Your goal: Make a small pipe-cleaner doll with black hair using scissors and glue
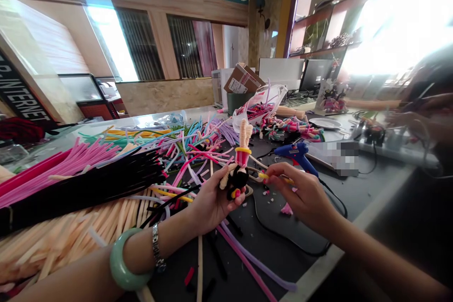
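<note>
Yellow stem [263, 176] sits pinched in right hand [300, 188], doll [239, 177] clamped in left hand [212, 198]; right hand's pullback may catch cord [312, 254] near table's right edge [314, 278], dragging glue gun [297, 152]

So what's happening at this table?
A small fuzzy figure is in the person's left grip, its peach ends pointing up. The right grip pinches a thin yellow piece just to the right of the figure. A blue glue gun lies on the dark table, held by neither. Bundles of black stems and peach stems are piled at the left.
</note>
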### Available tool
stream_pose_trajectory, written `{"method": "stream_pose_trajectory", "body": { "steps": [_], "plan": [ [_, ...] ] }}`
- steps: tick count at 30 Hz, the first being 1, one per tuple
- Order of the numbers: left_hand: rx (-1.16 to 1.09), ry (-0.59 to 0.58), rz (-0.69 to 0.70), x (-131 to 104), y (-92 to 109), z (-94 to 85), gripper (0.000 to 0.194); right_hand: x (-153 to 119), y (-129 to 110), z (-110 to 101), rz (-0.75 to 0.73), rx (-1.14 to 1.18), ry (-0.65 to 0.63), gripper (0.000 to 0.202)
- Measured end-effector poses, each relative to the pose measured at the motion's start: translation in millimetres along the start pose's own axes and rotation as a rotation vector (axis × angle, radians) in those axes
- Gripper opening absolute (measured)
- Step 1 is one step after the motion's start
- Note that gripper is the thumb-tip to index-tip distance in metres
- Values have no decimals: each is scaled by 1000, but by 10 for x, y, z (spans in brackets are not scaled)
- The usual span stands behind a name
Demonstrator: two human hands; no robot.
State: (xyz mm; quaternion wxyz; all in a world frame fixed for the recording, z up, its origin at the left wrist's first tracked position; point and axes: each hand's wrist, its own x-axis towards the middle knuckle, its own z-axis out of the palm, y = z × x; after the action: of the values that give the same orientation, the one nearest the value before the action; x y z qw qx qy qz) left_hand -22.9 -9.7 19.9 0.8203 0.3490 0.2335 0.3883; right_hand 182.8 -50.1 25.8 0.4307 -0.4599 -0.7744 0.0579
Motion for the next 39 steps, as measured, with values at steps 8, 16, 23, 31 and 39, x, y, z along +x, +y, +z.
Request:
{"method": "stream_pose_trajectory", "body": {
  "steps": [8, 16, 23, 31, 39],
  "plan": [
    [-22, -106, -98, -17, 3, -22, 32, 2, -88, -119, 86, 270, -30, 14],
    [-53, -106, -162, -23, -1, -47, 33, 19, -182, -224, 60, 492, -142, 27],
    [94, -67, -53, -26, -66, -37, 34, 51, -184, -327, 162, 543, -117, 10],
    [342, -11, 267, -16, -132, -38, 40, 44, -108, -305, 460, 708, -231, 27],
    [847, 76, 556, -64, -74, -48, 35, -3, -171, -185, 409, 544, -337, 14]
  ]
}}
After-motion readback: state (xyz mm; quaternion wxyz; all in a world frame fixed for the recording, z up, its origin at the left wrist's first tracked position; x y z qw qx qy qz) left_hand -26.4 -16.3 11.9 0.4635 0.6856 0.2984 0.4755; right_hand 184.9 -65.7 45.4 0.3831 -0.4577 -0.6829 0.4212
